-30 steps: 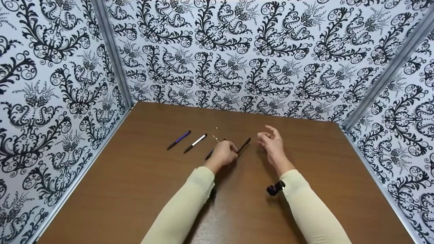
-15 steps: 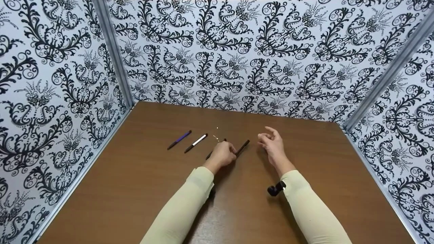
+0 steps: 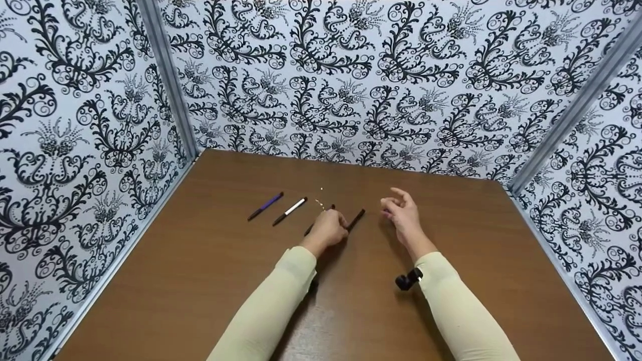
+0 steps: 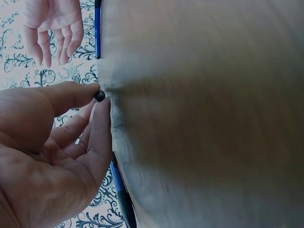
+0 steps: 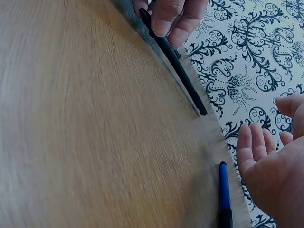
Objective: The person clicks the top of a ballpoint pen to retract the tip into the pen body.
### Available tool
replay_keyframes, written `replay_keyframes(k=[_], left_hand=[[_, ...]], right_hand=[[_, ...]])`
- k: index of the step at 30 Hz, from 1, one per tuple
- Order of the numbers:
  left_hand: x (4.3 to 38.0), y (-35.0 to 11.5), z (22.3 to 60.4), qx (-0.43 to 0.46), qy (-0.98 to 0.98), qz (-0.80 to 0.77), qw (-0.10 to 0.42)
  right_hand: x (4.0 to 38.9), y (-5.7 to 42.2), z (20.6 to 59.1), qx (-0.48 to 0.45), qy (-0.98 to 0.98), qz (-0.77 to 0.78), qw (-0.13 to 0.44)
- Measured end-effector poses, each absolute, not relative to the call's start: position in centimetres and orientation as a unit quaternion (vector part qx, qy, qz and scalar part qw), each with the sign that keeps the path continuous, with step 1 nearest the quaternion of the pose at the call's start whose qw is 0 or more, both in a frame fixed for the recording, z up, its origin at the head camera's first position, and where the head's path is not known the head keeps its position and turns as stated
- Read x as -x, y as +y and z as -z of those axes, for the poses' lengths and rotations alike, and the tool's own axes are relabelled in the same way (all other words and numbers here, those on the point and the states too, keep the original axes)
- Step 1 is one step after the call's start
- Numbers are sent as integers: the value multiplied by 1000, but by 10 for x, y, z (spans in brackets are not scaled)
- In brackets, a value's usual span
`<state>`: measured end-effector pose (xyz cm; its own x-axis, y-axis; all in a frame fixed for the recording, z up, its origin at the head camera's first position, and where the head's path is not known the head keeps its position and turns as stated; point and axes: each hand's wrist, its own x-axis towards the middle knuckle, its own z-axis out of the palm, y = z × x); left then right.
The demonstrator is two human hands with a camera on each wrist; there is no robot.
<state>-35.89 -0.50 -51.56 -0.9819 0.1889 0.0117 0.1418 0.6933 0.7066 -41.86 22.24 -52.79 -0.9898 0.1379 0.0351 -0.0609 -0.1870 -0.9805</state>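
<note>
My left hand (image 3: 328,226) pinches a black pen (image 3: 356,219) between thumb and fingertips, close over the table. In the left wrist view the black pen (image 4: 99,96) shows end-on; the right wrist view shows the pen (image 5: 183,78) lengthwise, slanting along the tabletop. Under the left hand lies another pen (image 3: 308,230), mostly hidden. To the right, my right hand (image 3: 403,215) hovers with loosely bent fingers and holds nothing. A blue pen (image 5: 224,187) lies beside it, nearly all hidden behind that hand in the head view.
Left of the hands, a blue-purple pen (image 3: 266,206) and a white pen (image 3: 290,211) with dark ends lie slanted on the brown table (image 3: 200,281). Small bright specks (image 3: 320,203) show near the left hand. Patterned walls (image 3: 331,85) enclose the back and sides.
The black pen in my left hand has shifted slightly toward me and to the left. My right hand has stayed almost still.
</note>
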Motion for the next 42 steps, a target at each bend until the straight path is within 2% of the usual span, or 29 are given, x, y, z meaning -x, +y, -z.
replay_keyframes(k=[8,15,18,22,24,31,38,42], left_hand=[[361,-4,518,-82,929,-360,25],[409,-6,573,-88,939,-332,9],[425,-6,587,-92,943,-319,15],[429,-6,591,-89,945,-315,21],[423,-6,586,-86,944,-317,17],[368,-5,521,-63,936,-344,40],[371,-7,531,-73,946,-315,-1],[368,-8,522,-60,944,-324,14]], right_hand=[[416,224,527,26,-654,-755,51],[414,224,526,28,-651,-757,50],[414,224,526,29,-652,-756,51],[414,224,525,29,-653,-754,55],[414,223,525,30,-655,-753,56],[413,224,526,34,-655,-753,54],[412,225,527,25,-662,-746,63],[413,226,528,22,-660,-748,65]])
